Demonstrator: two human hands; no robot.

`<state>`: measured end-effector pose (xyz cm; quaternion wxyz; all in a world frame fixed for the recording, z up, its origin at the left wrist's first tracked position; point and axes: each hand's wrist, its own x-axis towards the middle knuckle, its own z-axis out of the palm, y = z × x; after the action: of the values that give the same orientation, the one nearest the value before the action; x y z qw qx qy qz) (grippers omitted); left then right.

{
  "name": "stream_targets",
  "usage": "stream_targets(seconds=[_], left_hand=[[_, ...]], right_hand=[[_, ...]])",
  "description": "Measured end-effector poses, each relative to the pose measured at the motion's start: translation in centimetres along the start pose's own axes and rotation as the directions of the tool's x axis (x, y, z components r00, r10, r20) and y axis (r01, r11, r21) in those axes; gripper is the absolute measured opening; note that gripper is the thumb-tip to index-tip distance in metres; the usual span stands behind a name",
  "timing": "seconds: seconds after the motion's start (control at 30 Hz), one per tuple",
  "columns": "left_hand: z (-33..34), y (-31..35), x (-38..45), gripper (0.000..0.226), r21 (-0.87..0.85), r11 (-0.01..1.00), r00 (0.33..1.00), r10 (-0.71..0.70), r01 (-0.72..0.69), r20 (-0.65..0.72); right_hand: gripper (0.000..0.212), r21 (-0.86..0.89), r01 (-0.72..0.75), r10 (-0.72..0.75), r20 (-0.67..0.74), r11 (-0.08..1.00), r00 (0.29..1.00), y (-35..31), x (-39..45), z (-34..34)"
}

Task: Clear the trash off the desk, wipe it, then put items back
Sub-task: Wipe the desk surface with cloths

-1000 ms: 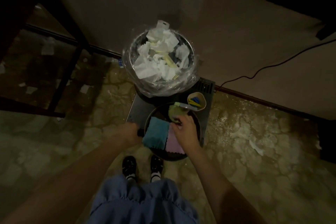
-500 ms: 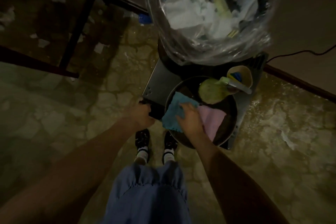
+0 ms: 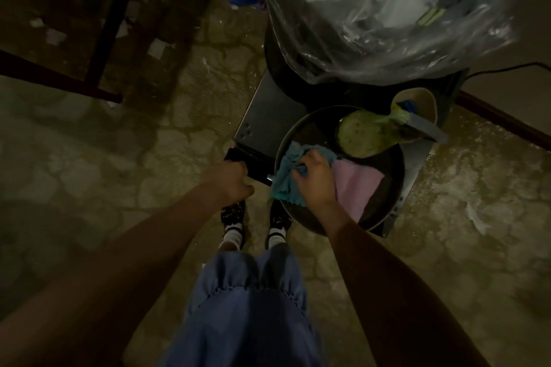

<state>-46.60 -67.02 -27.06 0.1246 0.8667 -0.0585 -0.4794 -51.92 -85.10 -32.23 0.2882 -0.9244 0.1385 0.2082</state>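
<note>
A dark frying pan [image 3: 387, 188] sits on a black flat appliance [image 3: 265, 119] on the floor. In the pan lie a blue cloth [image 3: 286, 185], a pink cloth [image 3: 357, 188] and a green spray bottle [image 3: 366, 134]. My right hand [image 3: 316, 179] grips the bunched blue cloth. My left hand [image 3: 231, 180] is curled round the pan's black handle [image 3: 256, 168] at the pan's left. A beige cup [image 3: 423, 104] with blue and yellow items stands just past the bottle.
A bin lined with a clear plastic bag [image 3: 372, 24], full of crumpled paper, stands behind the pan. Dark table legs [image 3: 113, 24] rise at the upper left, with paper scraps on the stone floor. A black cable [image 3: 507, 68] runs along the wall at right.
The view has dropped closer to the pan. My right hand moved from the bottle side to the blue cloth and bunched it up. My left hand stays on the handle.
</note>
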Motion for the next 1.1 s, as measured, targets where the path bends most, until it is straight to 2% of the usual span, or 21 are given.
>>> stream_targets(seconds=[0.13, 0.37, 0.5, 0.67, 0.77, 0.83, 0.9, 1.0, 1.1], left_hand=[[-1.2, -0.1, -1.1, 0.043, -0.008, 1.0, 1.0, 0.006, -0.006, -0.025], [-6.6, 2.4, -6.4, 0.032, 0.012, 0.998, 0.996, 0.061, -0.06, -0.062], [-11.5, 4.8, -12.6, 0.023, -0.011, 0.998, 0.986, 0.06, -0.063, -0.156], [-16.9, 5.4, -20.9, 0.034, -0.066, 0.997, 0.937, 0.006, -0.032, -0.35], [-19.9, 3.0, -25.2, 0.027, -0.073, 0.997, 0.883, -0.016, -0.02, -0.469], [-21.7, 0.2, -27.7, 0.032, -0.095, 0.995, 0.84, -0.051, -0.001, -0.541], [-23.1, -3.3, -29.9, 0.036, -0.142, 0.99, 0.801, -0.096, 0.014, -0.591], [-25.0, -9.1, -32.7, 0.029, -0.201, 0.979, 0.755, -0.162, 0.041, -0.635], [-26.3, -15.9, -35.3, 0.026, -0.245, 0.966, 0.726, -0.23, 0.087, -0.648]], right_hand=[[0.018, 0.074, -0.002, 0.003, -0.004, 0.997, 1.0, -0.9, -0.4, -1.7], [0.016, 0.234, 0.021, 0.009, -0.129, 0.972, 0.992, -5.5, -4.3, -9.4], [0.01, 0.305, 0.152, -0.091, -0.207, 0.94, 0.974, -10.9, -6.5, -15.2], [0.015, 0.257, 0.362, -0.3, -0.249, 0.896, 0.921, -19.9, -9.1, -22.4], [0.021, 0.184, 0.508, -0.452, -0.275, 0.842, 0.849, -25.1, -9.8, -25.0], [0.022, 0.153, 0.573, -0.519, -0.285, 0.805, 0.806, -28.6, -10.2, -25.9], [0.021, 0.15, 0.619, -0.567, -0.281, 0.771, 0.774, -32.3, -10.5, -26.0], [0.021, 0.166, 0.671, -0.619, -0.275, 0.723, 0.735, -38.0, -11.0, -25.0], [0.03, 0.192, 0.694, -0.645, -0.262, 0.694, 0.718, -44.4, -11.5, -22.2]])
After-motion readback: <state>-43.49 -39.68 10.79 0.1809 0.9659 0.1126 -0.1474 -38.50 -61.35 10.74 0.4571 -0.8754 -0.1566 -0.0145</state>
